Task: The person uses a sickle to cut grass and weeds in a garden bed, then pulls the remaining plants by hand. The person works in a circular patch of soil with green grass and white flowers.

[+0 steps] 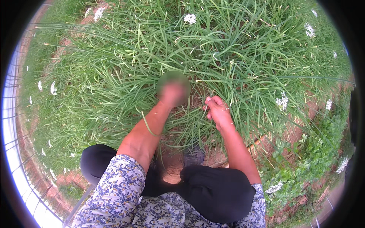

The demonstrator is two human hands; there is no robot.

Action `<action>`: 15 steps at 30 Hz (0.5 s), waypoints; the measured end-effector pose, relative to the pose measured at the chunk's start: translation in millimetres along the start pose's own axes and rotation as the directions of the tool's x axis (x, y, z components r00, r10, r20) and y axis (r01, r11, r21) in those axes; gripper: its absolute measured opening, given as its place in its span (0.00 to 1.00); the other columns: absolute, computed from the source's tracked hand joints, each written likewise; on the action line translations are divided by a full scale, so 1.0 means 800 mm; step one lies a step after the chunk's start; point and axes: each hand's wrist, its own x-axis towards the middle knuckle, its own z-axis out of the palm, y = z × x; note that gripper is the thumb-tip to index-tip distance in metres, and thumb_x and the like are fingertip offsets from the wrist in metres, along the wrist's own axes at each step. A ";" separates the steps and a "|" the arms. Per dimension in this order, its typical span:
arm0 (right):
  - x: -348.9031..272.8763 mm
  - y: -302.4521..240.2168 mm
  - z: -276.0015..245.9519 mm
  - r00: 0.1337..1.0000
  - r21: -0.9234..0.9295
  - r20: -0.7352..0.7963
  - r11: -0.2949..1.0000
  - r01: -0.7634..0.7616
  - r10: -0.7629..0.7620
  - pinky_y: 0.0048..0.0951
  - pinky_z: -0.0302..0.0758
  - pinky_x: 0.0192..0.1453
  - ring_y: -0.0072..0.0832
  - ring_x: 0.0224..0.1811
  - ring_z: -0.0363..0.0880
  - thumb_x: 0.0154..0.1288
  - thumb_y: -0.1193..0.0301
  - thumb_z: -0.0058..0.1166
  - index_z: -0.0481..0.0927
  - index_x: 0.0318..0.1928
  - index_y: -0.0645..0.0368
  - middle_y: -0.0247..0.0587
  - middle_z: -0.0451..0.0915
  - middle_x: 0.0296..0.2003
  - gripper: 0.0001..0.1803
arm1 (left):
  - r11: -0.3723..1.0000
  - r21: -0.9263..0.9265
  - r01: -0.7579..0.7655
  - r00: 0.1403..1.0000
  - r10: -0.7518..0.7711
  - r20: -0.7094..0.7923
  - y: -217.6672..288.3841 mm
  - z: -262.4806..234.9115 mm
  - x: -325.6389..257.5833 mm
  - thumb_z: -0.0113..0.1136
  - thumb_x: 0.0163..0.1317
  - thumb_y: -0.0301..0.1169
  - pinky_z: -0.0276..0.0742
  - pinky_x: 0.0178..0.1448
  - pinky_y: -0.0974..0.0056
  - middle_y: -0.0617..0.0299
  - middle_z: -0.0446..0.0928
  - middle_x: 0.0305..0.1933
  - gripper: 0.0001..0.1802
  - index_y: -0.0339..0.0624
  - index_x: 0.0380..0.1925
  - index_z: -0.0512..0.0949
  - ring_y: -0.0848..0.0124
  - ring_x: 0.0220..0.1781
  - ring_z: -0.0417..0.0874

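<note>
Dense garlic chives point(125, 89), with long flat green leaves, fill the ground before me. My left hand point(174, 91) reaches in among them at the middle, over the near leaves. A blur covers it, so its fingers and anything in them cannot be made out. To its right, beside a small patch of bare soil point(197, 95), my right hand point(218, 109) is closed, thumb and fingertips pinched together. Thin leaves cross close to these fingertips, but what they hold is too small to tell. Loose-looking leaves point(190, 127) lie between my forearms.
White flower heads point(282, 101) stand among the leaves on both sides. A broader-leaved green plant point(304, 159) grows at the lower right. My dark-clad knees point(218, 192) are close below my arms, with a dark shoe point(194, 155) between them. Pale sheeting point(23, 182) curves along the left edge.
</note>
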 end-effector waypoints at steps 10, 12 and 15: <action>-0.015 -0.009 0.036 0.980 -0.010 0.105 0.985 0.173 -0.171 0.20 0.68 0.26 0.16 0.22 0.74 0.78 0.64 0.56 0.79 0.44 0.53 0.29 0.81 0.30 0.07 | 0.689 -0.676 0.261 0.957 -0.275 0.089 0.137 -0.071 -0.050 0.53 0.73 0.31 0.79 0.31 0.55 0.49 0.80 0.30 0.09 0.36 0.37 0.76 0.57 0.25 0.84; -0.035 -0.021 0.028 0.979 -0.022 0.103 0.984 0.179 -0.176 0.20 0.70 0.28 0.16 0.23 0.74 0.78 0.60 0.57 0.80 0.44 0.52 0.26 0.80 0.28 0.10 | 0.883 -0.382 0.275 0.961 -0.258 0.094 0.176 -0.100 -0.046 0.53 0.69 0.29 0.78 0.34 0.46 0.36 0.78 0.32 0.08 0.35 0.36 0.75 0.41 0.31 0.83; -0.075 -0.042 0.031 0.972 0.021 0.065 0.974 0.227 -0.227 0.21 0.68 0.28 0.16 0.22 0.71 0.77 0.55 0.58 0.81 0.40 0.53 0.26 0.78 0.26 0.15 | 0.965 -0.249 0.088 0.996 -0.090 0.000 0.191 -0.125 -0.052 0.53 0.67 0.28 0.80 0.43 0.42 0.36 0.81 0.35 0.06 0.35 0.35 0.75 0.38 0.39 0.84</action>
